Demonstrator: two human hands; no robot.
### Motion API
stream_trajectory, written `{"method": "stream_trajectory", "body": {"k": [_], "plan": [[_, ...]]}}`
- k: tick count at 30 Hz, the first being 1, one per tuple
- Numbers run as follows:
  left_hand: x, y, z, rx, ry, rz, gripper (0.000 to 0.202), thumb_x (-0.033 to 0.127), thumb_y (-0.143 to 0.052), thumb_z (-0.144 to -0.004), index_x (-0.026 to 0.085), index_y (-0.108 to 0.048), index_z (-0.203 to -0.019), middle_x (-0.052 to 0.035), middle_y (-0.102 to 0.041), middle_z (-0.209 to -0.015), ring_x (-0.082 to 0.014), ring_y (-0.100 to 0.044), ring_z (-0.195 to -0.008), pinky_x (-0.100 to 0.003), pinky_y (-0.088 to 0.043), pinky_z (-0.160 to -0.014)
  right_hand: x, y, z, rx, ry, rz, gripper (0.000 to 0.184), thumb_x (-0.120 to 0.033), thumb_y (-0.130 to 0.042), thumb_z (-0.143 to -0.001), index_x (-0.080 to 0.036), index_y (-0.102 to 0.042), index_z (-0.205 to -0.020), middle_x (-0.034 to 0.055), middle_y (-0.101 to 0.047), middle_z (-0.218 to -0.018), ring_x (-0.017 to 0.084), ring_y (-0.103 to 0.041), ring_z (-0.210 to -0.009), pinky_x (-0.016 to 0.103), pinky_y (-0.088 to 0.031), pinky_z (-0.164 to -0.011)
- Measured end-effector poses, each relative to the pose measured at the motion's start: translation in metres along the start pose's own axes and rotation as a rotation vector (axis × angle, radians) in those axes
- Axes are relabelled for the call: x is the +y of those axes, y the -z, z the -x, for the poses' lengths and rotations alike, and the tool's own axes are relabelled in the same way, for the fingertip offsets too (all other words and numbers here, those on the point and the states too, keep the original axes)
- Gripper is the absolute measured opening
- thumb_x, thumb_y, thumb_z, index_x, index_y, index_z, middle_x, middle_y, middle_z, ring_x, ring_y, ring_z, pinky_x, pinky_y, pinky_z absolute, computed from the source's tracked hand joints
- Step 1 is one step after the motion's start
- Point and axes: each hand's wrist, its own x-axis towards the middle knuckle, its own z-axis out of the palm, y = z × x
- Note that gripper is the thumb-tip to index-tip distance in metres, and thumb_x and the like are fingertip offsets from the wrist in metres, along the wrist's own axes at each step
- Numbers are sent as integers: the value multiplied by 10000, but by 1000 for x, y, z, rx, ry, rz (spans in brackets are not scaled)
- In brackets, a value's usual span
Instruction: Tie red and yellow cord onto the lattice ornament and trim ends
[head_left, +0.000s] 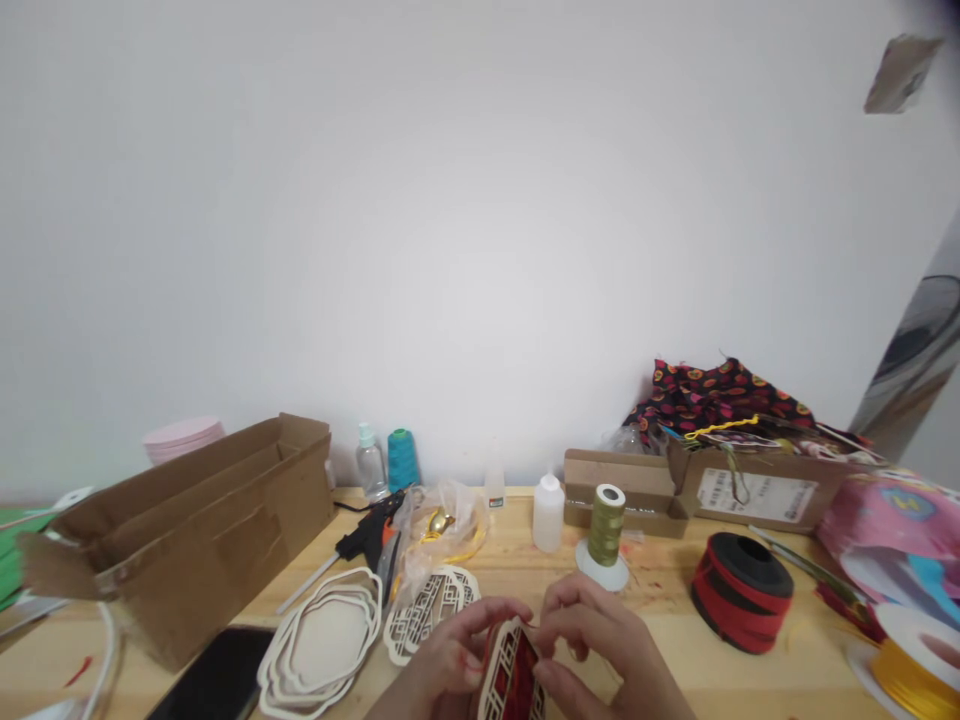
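At the table's near edge, my left hand (pixel 454 662) is closed around a pale wooden lattice frame (pixel 498 672) with dark red material showing through its openings. The frame is tilted, and its lower part runs out of view. My right hand (pixel 600 650) pinches at its upper right edge with thumb and fingertips; whether a thread lies between them is too small to tell. A bit of red shows by my left fingers. Just left of my hands lies a second lattice panel (pixel 433 607), beside a stack of scalloped wooden outline frames (pixel 322 640).
Behind my hands stand a white squeeze bottle (pixel 549 514) and an olive thread cone (pixel 606 528). A red-black ribbon roll (pixel 741 592) and yellow ribbon spool (pixel 919 660) stand right. Left are a long cardboard box (pixel 217 540), a dark phone (pixel 214 675) and a glue gun (pixel 371 535).
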Motion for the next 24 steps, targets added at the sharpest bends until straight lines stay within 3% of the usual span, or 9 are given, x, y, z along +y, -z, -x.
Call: {"method": "stream_trajectory", "body": {"k": [6, 11, 16, 20, 24], "plan": [[5, -12, 9, -22, -20, -3, 412, 142, -587, -561, 183, -636, -968, -65, -666, -872, -209, -581, -829, -325, -352, -790, 2, -1, 4, -58, 32, -32, 164, -267, -585, -743, -202, -596, -893, 43, -569, -826, 142, -548, -719, 236, -455, -607], [-4, 4, 0, -159, -32, -26, 434, 165, -651, -526, 193, -645, -959, -65, -686, -851, -233, -609, -817, -318, -391, -728, 1, -1, 3, -55, 52, -35, 170, -266, -577, -755, -201, -596, -911, 45, -562, -833, 138, -555, -727, 234, -466, -624], [-16, 17, -7, -96, -84, -146, 437, 192, -701, -526, 187, -629, -957, -67, -677, -852, -222, -602, -800, -285, -387, -682, 3, -12, 7, -48, 37, -83, 279, -425, -530, -780, -223, -591, -962, 28, -561, -755, 134, -581, -664, 214, -484, -562], [-16, 11, -5, 6, -84, -270, 432, 203, -735, -484, 201, -633, -904, -65, -659, -894, -251, -563, -882, -300, -378, -711, 4, -19, 12, -44, -37, -154, 84, -262, -523, -815, -222, -591, -844, -8, -559, -645, 100, -576, -558, 150, -451, -445], [-13, 0, -4, 34, -130, -309, 460, 262, -759, -431, 194, -643, -872, -64, -655, -874, -247, -567, -843, -300, -378, -699, 2, -16, 10, -25, 33, -162, 53, -221, -569, -769, -221, -621, -774, 12, -518, -754, 117, -563, -668, 201, -464, -580]]}}
